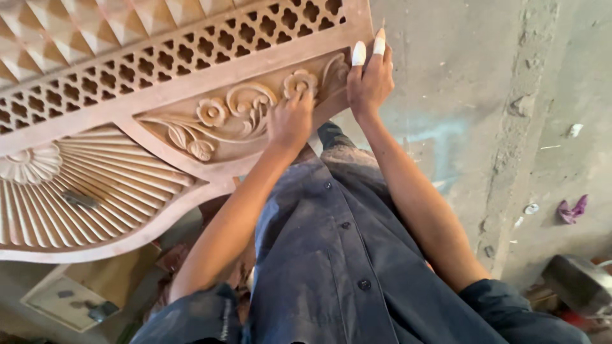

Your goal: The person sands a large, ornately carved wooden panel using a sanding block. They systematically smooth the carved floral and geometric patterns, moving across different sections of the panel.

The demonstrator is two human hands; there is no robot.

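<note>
Big carved wooden panel (159, 95) filled the upper left of the frame, tilted, with floral scrollwork, lattice and fan fluting.

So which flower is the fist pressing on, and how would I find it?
Start at the big carved wooden panel, then find the leafy scroll strip under its lattice. The left hand presses on the round flower at the strip's right end. Another flower sits further left, untouched.
</note>
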